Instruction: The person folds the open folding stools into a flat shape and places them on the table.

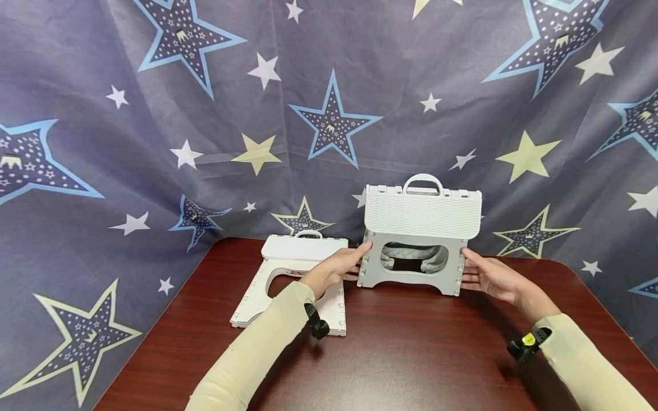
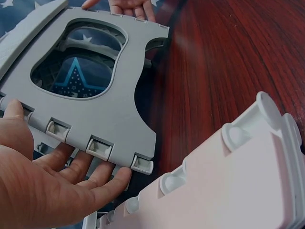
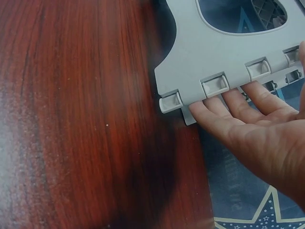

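Observation:
A grey folding step stool (image 1: pixel 423 211), partly unfolded, stands at the back of the table with its textured top tilted towards me and a loop handle above. Its front leg panel has a wide oval opening. My left hand (image 1: pixel 336 267) grips the left side edge, with the thumb at the front and the fingers behind, as the left wrist view shows. On the opposite edge my right hand (image 1: pixel 493 278) holds the stool, its fingers (image 3: pixel 243 107) reaching behind the hinged side. A second, white folding stool (image 1: pixel 303 249) lies folded flat beneath my left forearm.
The dark red wooden table (image 1: pixel 411 354) carries both stools. A blue-grey star-patterned curtain (image 1: pixel 329 51) hangs right behind the table's back edge and along its sides. The folded stool's edge (image 2: pixel 205 186) lies close to my left wrist.

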Demonstrator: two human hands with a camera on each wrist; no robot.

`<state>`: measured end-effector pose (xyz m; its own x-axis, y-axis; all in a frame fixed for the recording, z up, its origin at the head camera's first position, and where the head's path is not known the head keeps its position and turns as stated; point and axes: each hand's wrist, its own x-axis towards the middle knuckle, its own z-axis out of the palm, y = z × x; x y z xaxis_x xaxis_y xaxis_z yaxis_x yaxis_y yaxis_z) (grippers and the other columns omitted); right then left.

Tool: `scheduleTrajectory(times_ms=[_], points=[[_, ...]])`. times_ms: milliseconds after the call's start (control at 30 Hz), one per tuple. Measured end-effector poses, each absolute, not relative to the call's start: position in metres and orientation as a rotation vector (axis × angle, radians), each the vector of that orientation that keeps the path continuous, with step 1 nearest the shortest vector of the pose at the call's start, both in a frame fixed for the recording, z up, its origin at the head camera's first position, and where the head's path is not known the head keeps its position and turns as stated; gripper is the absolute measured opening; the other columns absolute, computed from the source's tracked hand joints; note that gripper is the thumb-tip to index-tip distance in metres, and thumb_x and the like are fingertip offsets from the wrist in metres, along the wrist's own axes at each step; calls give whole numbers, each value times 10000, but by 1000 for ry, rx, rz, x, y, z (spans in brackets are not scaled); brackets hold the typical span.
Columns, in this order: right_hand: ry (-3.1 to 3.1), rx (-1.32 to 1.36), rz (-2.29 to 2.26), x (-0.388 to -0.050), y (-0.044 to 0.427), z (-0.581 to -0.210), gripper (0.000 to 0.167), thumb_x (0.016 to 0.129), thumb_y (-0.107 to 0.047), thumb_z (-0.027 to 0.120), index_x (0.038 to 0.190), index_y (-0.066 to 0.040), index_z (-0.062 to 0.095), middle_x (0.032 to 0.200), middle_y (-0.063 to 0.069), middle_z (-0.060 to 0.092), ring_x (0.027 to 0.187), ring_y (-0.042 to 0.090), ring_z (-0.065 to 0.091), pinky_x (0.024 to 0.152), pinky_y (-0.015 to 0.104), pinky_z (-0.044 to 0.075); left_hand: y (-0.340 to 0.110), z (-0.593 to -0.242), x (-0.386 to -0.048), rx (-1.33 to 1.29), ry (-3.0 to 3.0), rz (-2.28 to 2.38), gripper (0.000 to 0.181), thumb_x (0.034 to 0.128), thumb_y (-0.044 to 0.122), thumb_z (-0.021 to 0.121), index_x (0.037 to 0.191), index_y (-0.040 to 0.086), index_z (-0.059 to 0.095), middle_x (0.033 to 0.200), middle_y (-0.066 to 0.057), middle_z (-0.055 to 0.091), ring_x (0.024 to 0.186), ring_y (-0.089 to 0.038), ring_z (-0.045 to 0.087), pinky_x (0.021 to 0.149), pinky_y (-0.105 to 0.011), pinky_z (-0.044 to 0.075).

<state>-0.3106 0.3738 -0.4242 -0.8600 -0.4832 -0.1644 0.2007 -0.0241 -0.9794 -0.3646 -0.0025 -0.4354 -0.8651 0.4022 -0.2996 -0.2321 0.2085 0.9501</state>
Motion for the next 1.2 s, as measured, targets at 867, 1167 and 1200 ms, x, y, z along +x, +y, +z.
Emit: scheduleTrajectory(times_ms=[867,1167,1200], points=[[1820,-242,-1933,-324,372,-427,418,1115,-409,311,1101,-160,646,1099,-34,739,1044,132,695,967,332,566,0,-436,-373,112,2025,1703,775,1021,595,471,1534,16,417,1438,-237,542,1350,-386,542,1110,-495,468],[1855,-195,-1930,-325,370,-426,408,1105,-434,334,1133,-133,607,1095,-34,723,1046,135,686,964,330,562,1,-435,-375,111,2013,1714,778,1025,593,462,1538,11,407,1431,-229,543,1364,-382,530,1125,-494,455],[1856,-187,-1933,-325,370,-426,407,1105,-435,335,1132,-132,606,1091,-34,723,1042,135,686,962,330,563,2,-435,-375,109,2015,1717,773,1026,589,462,1535,9,413,1423,-228,549,1360,-382,533,1122,-495,456]])
